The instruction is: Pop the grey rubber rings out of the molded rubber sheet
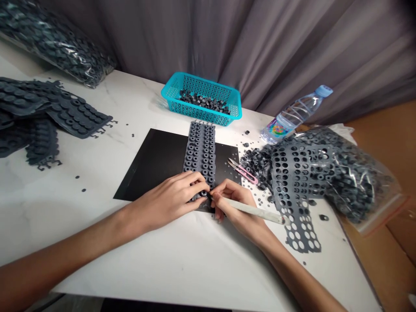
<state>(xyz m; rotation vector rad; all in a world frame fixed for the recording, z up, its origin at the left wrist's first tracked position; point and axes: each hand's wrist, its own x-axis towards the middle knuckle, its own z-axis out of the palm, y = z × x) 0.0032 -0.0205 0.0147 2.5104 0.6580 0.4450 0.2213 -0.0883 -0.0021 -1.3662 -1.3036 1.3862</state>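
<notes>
A dark grey moulded rubber sheet (202, 147) with rows of round rings lies on a black mat (156, 160). My left hand (175, 195) is closed over the sheet's near end, thumb and fingers around a ring there. In my right hand (235, 203) is a pen-like tool with a pale handle (256, 209), gripped like a pencil. Its tip points at the sheet's near end beside my left fingertips; my fingers partly hide the contact. Pink-handled thread snips (243, 171) lie at the mat's right edge.
Behind the mat stands a turquoise basket (201, 113) holding small black rubber pieces. Loose pieces (258, 162), a punched-out sheet (294, 225), a bag of pieces (354, 186) and a water bottle (295, 115) are at right. More moulded sheets (74, 115) and another full bag (61, 43) lie left.
</notes>
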